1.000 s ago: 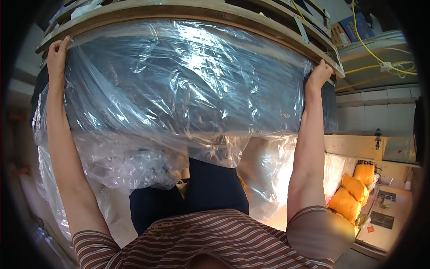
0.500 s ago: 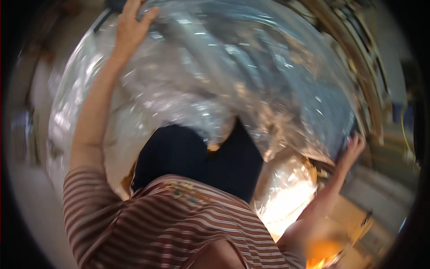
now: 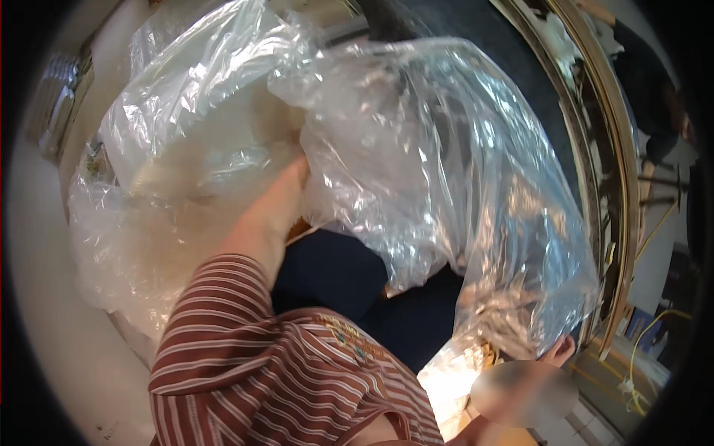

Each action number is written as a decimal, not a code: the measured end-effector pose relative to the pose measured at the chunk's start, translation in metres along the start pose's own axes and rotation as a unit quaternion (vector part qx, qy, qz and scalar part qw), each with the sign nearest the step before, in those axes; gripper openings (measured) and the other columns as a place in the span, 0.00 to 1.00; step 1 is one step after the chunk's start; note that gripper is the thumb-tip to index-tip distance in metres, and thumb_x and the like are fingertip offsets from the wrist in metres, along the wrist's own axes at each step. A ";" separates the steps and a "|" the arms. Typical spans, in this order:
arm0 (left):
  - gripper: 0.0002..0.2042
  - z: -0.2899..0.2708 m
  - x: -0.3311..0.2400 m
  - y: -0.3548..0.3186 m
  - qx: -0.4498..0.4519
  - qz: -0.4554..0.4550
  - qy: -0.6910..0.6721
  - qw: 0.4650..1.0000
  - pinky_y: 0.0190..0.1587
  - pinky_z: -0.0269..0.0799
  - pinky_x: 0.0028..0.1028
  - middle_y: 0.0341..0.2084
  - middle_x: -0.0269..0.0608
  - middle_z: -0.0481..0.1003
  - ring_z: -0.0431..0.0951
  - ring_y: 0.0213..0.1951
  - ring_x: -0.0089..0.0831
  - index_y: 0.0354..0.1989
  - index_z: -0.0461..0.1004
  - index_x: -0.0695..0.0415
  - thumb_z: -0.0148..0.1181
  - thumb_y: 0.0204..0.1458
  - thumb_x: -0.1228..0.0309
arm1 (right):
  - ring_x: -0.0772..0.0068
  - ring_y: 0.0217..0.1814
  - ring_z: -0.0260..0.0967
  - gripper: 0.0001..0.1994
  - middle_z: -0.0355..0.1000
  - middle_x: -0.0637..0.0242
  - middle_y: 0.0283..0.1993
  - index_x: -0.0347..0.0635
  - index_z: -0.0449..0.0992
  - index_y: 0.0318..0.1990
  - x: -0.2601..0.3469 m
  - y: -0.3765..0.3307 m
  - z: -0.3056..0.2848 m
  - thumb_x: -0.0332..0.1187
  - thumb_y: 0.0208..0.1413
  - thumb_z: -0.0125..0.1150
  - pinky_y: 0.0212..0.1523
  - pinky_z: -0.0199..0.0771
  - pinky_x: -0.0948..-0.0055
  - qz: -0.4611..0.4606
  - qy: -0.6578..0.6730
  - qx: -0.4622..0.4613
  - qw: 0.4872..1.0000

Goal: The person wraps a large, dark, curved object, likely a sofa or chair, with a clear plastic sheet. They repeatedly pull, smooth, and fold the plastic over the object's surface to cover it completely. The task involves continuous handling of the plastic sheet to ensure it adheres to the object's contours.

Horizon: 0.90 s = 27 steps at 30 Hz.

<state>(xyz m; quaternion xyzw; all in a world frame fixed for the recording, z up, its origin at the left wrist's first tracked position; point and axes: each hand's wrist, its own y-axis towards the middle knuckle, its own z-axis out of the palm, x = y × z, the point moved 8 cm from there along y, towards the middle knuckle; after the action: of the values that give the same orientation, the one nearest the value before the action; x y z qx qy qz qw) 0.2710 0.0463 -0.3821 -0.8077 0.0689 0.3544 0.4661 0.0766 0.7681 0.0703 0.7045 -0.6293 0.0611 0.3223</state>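
A large, crumpled clear plastic sheet spreads in front of me and over part of my lap; whether it is a bag, I cannot tell. My left forearm reaches forward into it near the middle, and the left hand is covered by the plastic, its fingers hidden. At the lower right, my right hand is at the sheet's near right edge with its fingers curled in on the plastic. More of the bunched clear plastic lies to the left.
Along the right runs a long wooden frame edge beside a dark surface. Beyond it, a person in dark clothing is partly in view. A yellow cord hangs at the right. Bright light falls at the lower middle.
My left hand has moved from the far left edge of the plastic inward and nearer, under its folds. My right hand has come down toward me, drawing the plastic's right side along.
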 end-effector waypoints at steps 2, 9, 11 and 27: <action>0.31 0.028 -0.005 0.006 -0.007 0.001 0.030 1.000 0.54 0.64 0.43 0.52 0.60 0.68 0.69 0.52 0.51 0.54 0.67 0.65 0.51 0.54 0.48 | 0.74 0.41 0.61 0.12 0.65 0.66 0.42 0.35 0.67 0.47 -0.003 -0.007 -0.005 0.33 0.62 0.52 0.46 0.62 0.75 0.005 -0.032 0.000 0.999; 0.31 0.060 -0.017 -0.003 0.008 0.016 0.023 1.000 0.55 0.64 0.43 0.52 0.61 0.67 0.69 0.53 0.52 0.54 0.66 0.65 0.53 0.53 0.49 | 0.76 0.38 0.55 0.13 0.61 0.68 0.39 0.34 0.65 0.50 0.000 -0.009 -0.003 0.34 0.63 0.51 0.43 0.60 0.76 0.029 -0.029 0.003 0.999; 0.31 0.060 -0.027 -0.007 0.027 0.043 0.006 0.999 0.55 0.63 0.43 0.52 0.61 0.67 0.69 0.53 0.52 0.54 0.66 0.65 0.54 0.53 0.49 | 0.74 0.39 0.55 0.16 0.61 0.67 0.41 0.34 0.63 0.53 0.001 -0.016 -0.007 0.34 0.62 0.52 0.44 0.60 0.75 0.031 -0.022 0.004 0.999; 0.33 0.012 -0.171 -0.359 0.242 0.500 0.166 0.815 0.57 0.62 0.43 0.54 0.62 0.66 0.68 0.54 0.53 0.56 0.64 0.66 0.59 0.50 0.51 | 0.49 0.63 0.56 0.31 0.60 0.47 0.62 0.33 0.64 0.58 0.346 -0.149 0.223 0.39 0.48 0.65 0.62 0.55 0.57 -0.221 0.205 0.267 0.915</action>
<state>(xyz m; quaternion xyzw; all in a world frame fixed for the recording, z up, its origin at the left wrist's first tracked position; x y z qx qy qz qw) 0.2973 0.2186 -0.0243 -0.5696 0.6230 0.3710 0.3869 0.2128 0.3566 0.0090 0.8577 -0.3378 0.2972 0.2489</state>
